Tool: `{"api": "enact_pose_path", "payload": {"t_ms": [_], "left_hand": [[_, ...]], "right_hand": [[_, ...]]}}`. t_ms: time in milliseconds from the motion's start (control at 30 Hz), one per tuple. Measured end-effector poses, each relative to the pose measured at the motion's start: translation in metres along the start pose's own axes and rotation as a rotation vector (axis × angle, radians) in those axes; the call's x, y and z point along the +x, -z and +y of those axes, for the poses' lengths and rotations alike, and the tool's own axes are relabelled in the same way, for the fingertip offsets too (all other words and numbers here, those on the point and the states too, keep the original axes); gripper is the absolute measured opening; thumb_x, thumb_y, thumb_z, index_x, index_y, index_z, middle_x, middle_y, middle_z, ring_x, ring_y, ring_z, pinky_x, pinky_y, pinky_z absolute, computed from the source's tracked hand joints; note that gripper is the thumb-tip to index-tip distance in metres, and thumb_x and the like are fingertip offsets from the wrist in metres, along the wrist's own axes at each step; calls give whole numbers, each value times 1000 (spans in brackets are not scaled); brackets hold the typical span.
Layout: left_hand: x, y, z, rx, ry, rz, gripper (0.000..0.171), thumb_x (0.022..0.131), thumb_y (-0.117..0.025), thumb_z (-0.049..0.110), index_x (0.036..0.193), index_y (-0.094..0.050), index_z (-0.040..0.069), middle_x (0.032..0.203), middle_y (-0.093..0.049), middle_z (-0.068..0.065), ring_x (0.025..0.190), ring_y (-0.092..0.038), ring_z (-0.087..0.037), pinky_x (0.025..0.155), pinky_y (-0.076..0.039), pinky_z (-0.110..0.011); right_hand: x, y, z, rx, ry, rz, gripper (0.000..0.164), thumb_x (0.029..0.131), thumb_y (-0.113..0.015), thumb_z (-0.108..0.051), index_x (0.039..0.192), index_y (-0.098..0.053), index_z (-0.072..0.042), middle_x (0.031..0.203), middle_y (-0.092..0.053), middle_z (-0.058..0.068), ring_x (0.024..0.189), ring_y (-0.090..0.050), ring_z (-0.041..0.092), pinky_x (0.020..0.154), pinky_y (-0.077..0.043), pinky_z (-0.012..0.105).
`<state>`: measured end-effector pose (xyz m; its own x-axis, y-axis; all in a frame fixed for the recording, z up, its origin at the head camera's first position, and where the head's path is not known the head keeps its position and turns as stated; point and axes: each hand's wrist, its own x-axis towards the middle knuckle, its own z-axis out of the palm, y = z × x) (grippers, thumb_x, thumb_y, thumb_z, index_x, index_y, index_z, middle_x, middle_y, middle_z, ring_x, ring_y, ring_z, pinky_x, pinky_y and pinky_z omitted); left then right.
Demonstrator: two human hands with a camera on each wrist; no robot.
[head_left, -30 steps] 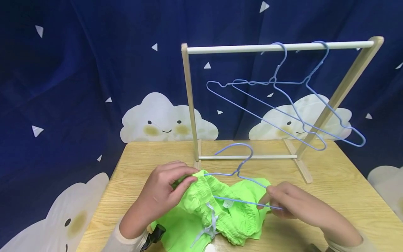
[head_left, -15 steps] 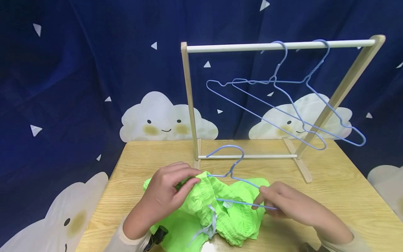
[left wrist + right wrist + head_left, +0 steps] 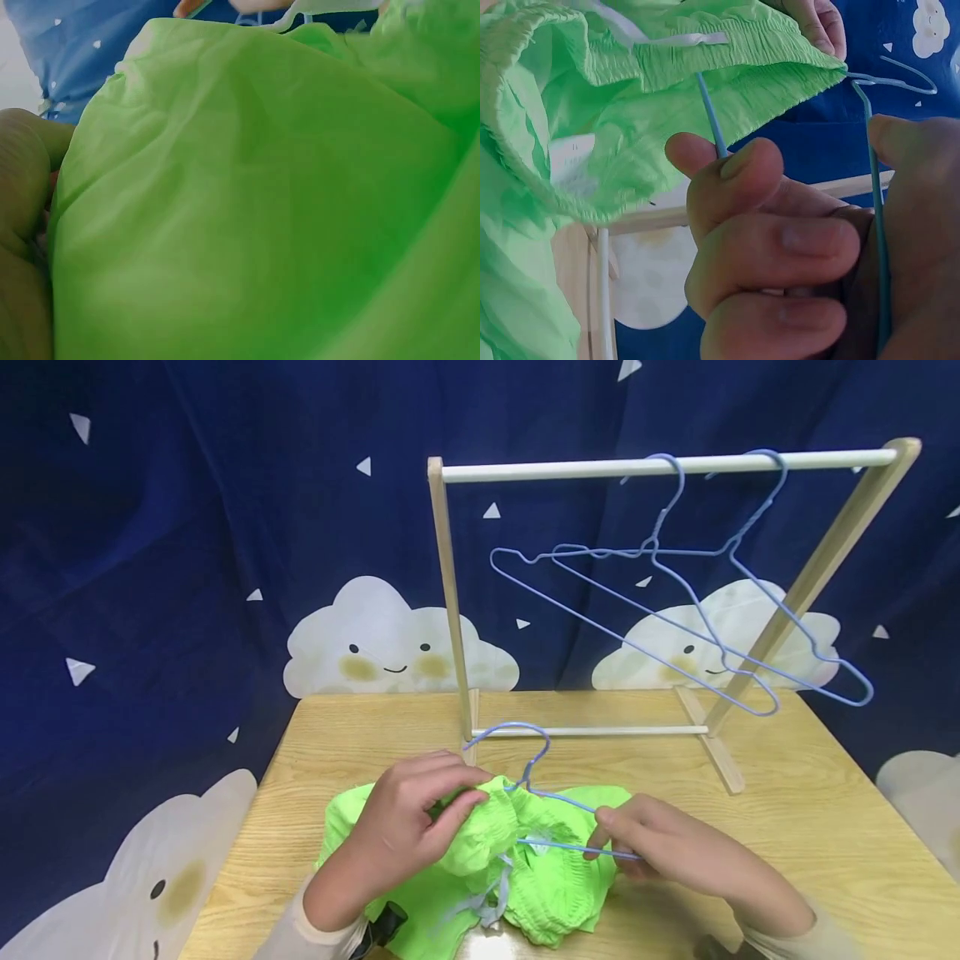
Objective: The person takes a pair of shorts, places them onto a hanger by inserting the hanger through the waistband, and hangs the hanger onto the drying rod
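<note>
table (image 3: 810,827) bears one rack (image 3: 570,470), two hangers (image 3: 658,518) hung; left hand (image 3: 420,814) pinches one garment (image 3: 558,893), right hand (image 3: 660,839) grips third hanger (image 3: 528,781), partly inside.

L. sleeve (image 3: 309,937): plain, off-wht. Blk. cyl. unit (image 3: 389,921): immed. R. of L. sleeve. L. hand (image 3: 411,812): bare, just fwd. of L. sleeve. R. hand (image 3: 667,842), bare, and R. sleeve (image 3: 806,937), off-wht.: well R. of L. sleeve.

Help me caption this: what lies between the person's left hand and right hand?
In the head view, part of the bright green elastic-waisted cloth garment and part of one blue wire hanger lie between left hand and right hand.
</note>
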<state>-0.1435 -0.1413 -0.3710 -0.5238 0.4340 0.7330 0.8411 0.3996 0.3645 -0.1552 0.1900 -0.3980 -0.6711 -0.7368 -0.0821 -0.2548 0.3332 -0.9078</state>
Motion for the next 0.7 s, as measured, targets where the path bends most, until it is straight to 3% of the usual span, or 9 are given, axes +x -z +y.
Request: {"api": "enact_pose_path", "payload": {"t_ms": [267,433,567,700], "left_hand": [[-1,-4,-1,2,1,-4,14,94,-72,14,106,-78,13,91,-70,10,72,-54,-1,67,-44,-12],[0,2,-1,-12,-12,-3,15,92,-73,13,106,-78,13,90,-69,10,73,-55,-1,67,-44,-12],[0,7,0,-40,-42,1,16,90,-74,8,105,-78,11,89,-69,9,71,-53,-2,66,-44,-12],[2,12,2,-54,-98,19,13,90,-74,7,102,-78,9,86,-70,7,65,-48,-3,64,-41,-12]], "right_hand": [[6,-7,3,6,9,-18,50,112,-29,-16,101,-77,-12,52,-36,-12,47,-36,-1,49,-44,26],[2,-3,-1,36,-12,-68,52,113,-23,-17,111,-74,-12,63,-60,-1,48,-53,5,42,-47,29],[-5,9,-4,118,4,-145,59,113,-12,-19,126,-68,-6,91,-73,14,72,-72,22,53,-56,40],[-8,28,6,272,45,-152,71,111,0,-26,133,-60,5,108,-70,26,93,-72,32,65,-58,43]]}}
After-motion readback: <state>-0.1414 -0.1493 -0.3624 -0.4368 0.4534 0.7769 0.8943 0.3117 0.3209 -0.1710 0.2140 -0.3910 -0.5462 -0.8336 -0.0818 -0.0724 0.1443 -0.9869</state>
